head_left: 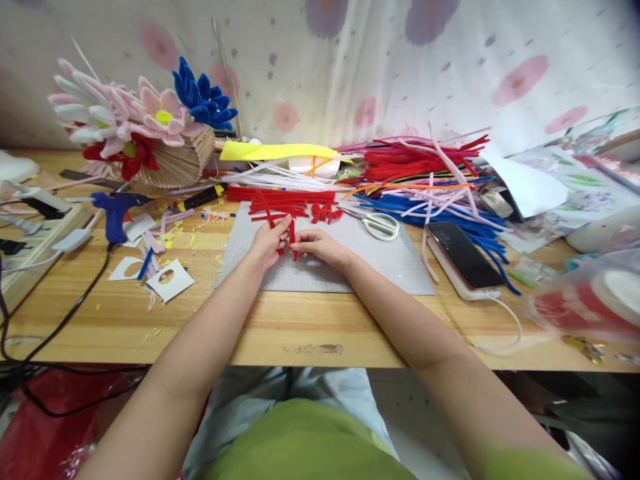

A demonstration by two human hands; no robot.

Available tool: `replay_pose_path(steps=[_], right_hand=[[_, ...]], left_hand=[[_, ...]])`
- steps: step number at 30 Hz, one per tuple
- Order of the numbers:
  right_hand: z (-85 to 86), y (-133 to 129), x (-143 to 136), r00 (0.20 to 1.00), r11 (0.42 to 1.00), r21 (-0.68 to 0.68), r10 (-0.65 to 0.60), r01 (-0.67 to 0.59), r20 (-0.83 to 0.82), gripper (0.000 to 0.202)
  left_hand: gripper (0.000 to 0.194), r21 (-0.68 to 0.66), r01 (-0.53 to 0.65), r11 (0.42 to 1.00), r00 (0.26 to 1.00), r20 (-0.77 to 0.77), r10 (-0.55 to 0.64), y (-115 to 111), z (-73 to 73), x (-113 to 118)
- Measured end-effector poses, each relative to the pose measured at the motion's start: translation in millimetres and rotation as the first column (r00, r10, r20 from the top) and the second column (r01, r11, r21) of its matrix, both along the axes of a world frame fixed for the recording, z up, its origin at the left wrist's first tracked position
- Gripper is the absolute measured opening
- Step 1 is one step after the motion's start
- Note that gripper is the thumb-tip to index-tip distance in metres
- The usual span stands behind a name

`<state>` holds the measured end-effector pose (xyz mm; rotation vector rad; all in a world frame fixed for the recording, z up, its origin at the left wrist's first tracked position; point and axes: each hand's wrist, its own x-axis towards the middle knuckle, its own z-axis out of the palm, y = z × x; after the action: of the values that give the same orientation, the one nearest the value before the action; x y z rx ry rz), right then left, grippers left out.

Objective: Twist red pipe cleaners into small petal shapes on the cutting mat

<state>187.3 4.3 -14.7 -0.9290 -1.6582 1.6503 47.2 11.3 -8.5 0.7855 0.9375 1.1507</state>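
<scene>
Over a grey mat (380, 273), my left hand (270, 241) is closed round a red pipe cleaner (266, 208), whose upper end sticks out past the fingers. A second red length (293, 233) stands upright between the two hands. My right hand (320, 245) pinches this piece near its lower part; the fingertips of both hands are close together. Just beyond lies a row of red pipe cleaners (310, 196). Several small folded red pieces (326, 213) rest beside it, with white-handled scissors (381, 227) to their right.
A blue glue gun (116, 215) and a power strip (45, 247) stand at left, near paper scraps (171, 280). Behind are fuzzy flowers in a woven holder (175, 160). Blue pipe cleaners (420, 212), a phone (465, 255) on a white block and a bagged cup (585, 300) occupy the right.
</scene>
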Motion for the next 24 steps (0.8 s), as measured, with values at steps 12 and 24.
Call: replay_pose_path(steps=[12,24], right_hand=[[2.4,2.2,2.5,0.999,0.995,0.087,0.045,-0.046,0.01,0.027],[-9.2,11.0,1.1,0.949,0.951,-0.088,-0.304,0.297,-0.08,0.038]], left_hand=[[0.022,-0.041,-0.08,0.996,0.993,0.085,0.083,2.4,3.6,-0.5],[0.02,-0.02,-0.016,1.0,0.991,-0.132,0.013,-3.0,0.1,3.3]])
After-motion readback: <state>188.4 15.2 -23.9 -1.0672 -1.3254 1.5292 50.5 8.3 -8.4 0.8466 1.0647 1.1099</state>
